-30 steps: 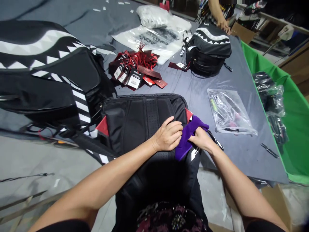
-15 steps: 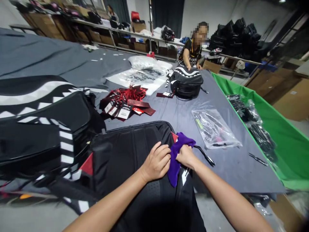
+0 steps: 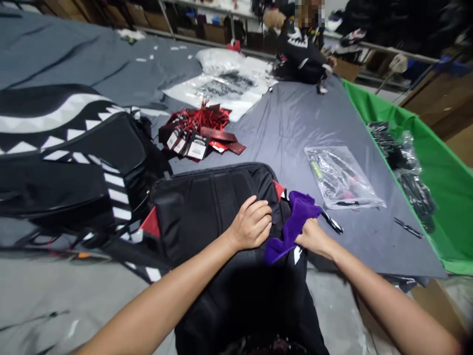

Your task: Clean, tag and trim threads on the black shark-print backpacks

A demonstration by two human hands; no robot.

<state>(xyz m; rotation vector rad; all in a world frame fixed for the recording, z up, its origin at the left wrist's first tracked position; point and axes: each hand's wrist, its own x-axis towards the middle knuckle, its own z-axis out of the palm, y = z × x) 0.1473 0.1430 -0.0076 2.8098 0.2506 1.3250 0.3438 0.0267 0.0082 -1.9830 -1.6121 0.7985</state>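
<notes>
- Purple cloth [image 3: 300, 209] is pinched by the right hand [image 3: 312, 237] at the backpack [image 3: 192, 207]'s edge.
- The left hand [image 3: 252, 224] is laid on the backpack; its grip cannot be told.
- Tags [image 3: 197, 140] are heaped on the grey-covered table [image 3: 284, 128], bordered by green sheeting [image 3: 449, 212].

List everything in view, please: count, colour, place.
Table: one, grey, centre
Near backpack: one, black and red, front
Toothed backpack: one, black and white, left
Far backpack: one, black and white, far side
Tags: many, red and black, centre
Plastic packaging: count unclear, whitish, beyond tags
Clear bag: one, transparent, right
Pen-like tool: one, dark, right
Sheeting: one, green, right
Wrapped packages: several, black, inside sheeting
Cardboard boxes: several, brown, background
Shelving: blurred, grey, background
Co-worker: one, blurred, behind far backpack
Cloth: one, purple, centre right
Left hand: one, bare, on near backpack
Right hand: one, bare, gripping cloth
</notes>
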